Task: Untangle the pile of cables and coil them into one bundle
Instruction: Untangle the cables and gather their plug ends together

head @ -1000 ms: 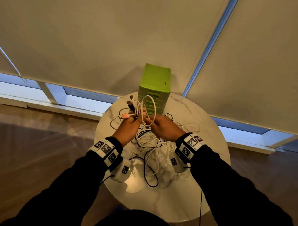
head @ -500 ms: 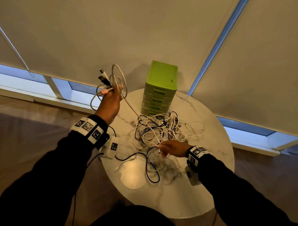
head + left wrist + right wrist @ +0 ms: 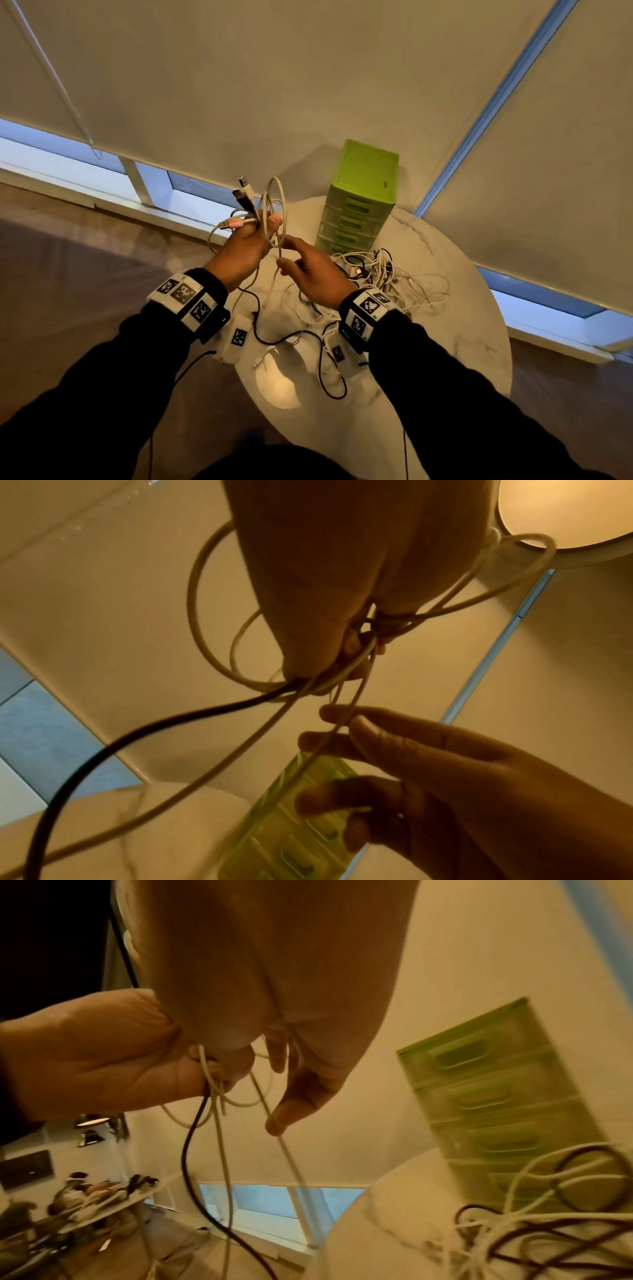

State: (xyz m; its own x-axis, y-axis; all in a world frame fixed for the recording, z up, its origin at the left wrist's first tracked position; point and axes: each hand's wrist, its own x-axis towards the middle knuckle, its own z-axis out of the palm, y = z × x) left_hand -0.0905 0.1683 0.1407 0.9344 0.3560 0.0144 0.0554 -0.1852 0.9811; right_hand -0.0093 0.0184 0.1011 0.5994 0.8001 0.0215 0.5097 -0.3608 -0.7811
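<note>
My left hand is raised over the table's left edge and grips a small coil of white cables, with USB plugs sticking up out of it. From this fist a black cable and white strands hang down. My right hand is just right of it, fingers mostly straight, and pinches one hanging white strand between thumb and index. The tangled pile of white and black cables lies on the round table behind my right wrist.
The white marble table carries a green mini drawer unit at its far edge, right behind the pile. More loose cable trails across the near tabletop. A roller blind and a low window are beyond; wooden floor lies to the left.
My right hand left the pile on the table and rose to the left hand, taking hold of a hanging white strand. The left hand with the coil came down and to the right.
</note>
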